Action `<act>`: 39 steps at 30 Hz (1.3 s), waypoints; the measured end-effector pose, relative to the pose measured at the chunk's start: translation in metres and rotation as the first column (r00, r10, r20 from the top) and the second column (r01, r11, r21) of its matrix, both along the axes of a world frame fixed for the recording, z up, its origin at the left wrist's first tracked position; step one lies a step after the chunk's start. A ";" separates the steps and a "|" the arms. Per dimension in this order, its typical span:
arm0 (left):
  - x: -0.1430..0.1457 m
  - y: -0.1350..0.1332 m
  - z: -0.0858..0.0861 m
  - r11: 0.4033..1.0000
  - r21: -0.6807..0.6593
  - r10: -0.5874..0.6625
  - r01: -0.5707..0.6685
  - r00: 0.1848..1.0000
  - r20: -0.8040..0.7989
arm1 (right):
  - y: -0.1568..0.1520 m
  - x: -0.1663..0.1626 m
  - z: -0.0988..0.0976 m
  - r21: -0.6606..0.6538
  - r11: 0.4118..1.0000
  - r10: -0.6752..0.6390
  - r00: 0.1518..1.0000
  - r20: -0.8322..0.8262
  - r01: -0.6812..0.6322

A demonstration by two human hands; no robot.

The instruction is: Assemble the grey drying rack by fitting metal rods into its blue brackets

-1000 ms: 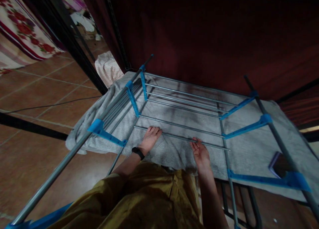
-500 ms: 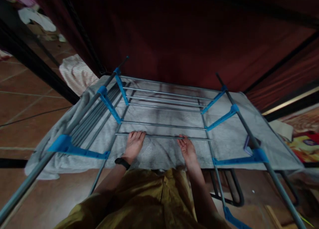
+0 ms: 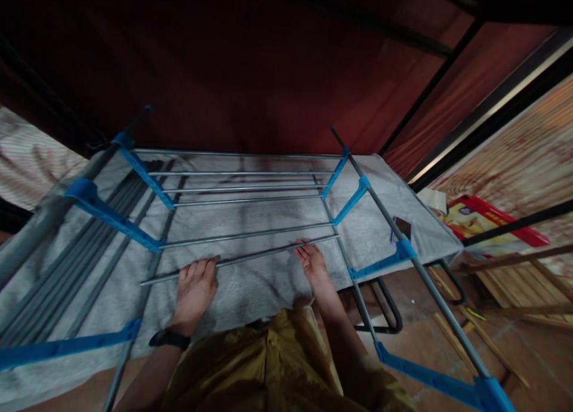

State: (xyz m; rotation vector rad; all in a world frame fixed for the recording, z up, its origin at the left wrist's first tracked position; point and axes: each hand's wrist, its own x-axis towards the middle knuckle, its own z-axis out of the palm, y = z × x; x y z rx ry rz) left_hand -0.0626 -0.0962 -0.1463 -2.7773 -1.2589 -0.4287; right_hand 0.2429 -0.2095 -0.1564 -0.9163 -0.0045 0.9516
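Left hand [image 3: 193, 292]: fingers together, flat on grey towel [image 3: 250, 286], tips touching the nearest rod [image 3: 242, 259]. Right hand [image 3: 313, 264]: fingers loosely curled at the same rod's right end. Towel lies under the blue-jointed rack [image 3: 353, 200]. Phone [image 3: 401, 228] beside right rail.

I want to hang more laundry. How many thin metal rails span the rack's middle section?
5: three close together at the far end, one further forward, and the nearest under both hands. Others may be hidden.

Both hands [image 3: 195, 289] [image 3: 313, 263] forward, palms down (left wrist banded), fingers extended.
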 end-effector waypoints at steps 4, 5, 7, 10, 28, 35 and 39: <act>-0.001 0.002 -0.003 1.000 0.008 -0.007 0.007 0.999 0.049 | 0.001 0.000 -0.001 -0.005 1.000 -0.010 1.000 -0.012 0.010; -0.001 0.002 -0.004 1.000 0.008 -0.010 0.010 0.998 0.060 | 0.001 -0.001 -0.001 -0.008 1.000 -0.012 1.000 -0.014 0.012; -0.001 0.003 -0.006 1.000 0.006 -0.016 0.016 0.997 0.077 | 0.001 -0.001 -0.002 -0.006 1.000 -0.012 1.000 -0.022 0.012; -0.001 0.004 -0.006 1.000 0.000 -0.020 0.020 0.995 0.098 | 0.001 -0.001 -0.004 0.005 1.000 0.001 1.000 -0.021 -0.001; -0.003 0.007 -0.006 0.998 -0.005 -0.059 0.060 0.985 0.160 | -0.003 0.000 -0.006 -0.028 0.998 0.058 0.998 0.008 -0.058; -0.002 0.006 -0.005 0.998 0.005 -0.063 0.063 0.988 0.141 | -0.002 -0.001 -0.007 -0.027 0.999 0.039 0.999 0.003 -0.039; -0.002 0.007 -0.007 0.997 0.018 -0.074 0.072 0.988 0.133 | -0.001 -0.001 -0.007 -0.039 0.999 0.034 0.999 -0.022 -0.035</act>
